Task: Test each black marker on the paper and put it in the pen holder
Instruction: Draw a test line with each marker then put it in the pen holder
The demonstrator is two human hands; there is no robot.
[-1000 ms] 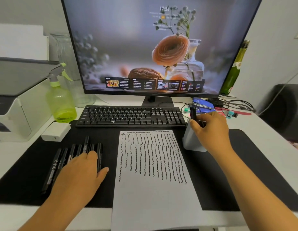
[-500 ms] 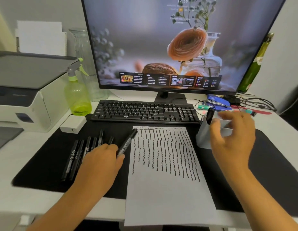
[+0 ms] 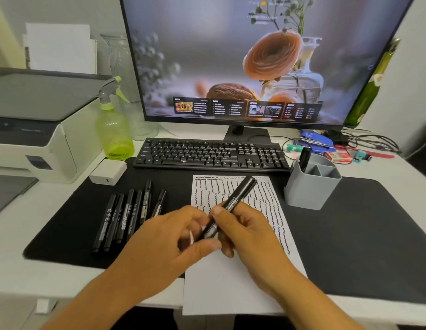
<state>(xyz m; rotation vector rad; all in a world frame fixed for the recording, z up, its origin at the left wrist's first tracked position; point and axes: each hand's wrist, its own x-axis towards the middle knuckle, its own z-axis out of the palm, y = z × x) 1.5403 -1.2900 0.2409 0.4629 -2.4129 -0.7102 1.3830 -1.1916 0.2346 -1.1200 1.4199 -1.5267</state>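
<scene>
1. My left hand (image 3: 169, 236) and right hand (image 3: 245, 229) meet above the near half of the paper (image 3: 233, 277), both gripping one black marker (image 3: 231, 206).
2. My left fingers curl round the marker's near end, thumb underneath; my right thumb and fingers pinch its middle.
3. The marker tilts up and away to the right, its capped far end over the wavy lines on the paper.
4. The paper lies on the black mat (image 3: 350, 234); rows of wavy black strokes fill its far half, and its near half is bare.
5. To the left of my hands, a row of markers (image 3: 126, 215) lies side by side on the mat.
6. To the right of the paper, the grey holder (image 3: 312, 186) stands on the mat with one marker (image 3: 304, 158) upright in its left compartment.
7. Beyond the paper are the keyboard (image 3: 207, 153) and the monitor (image 3: 243, 58); a green spray bottle (image 3: 114, 129) and a printer (image 3: 35, 129) stand to the left.
</scene>
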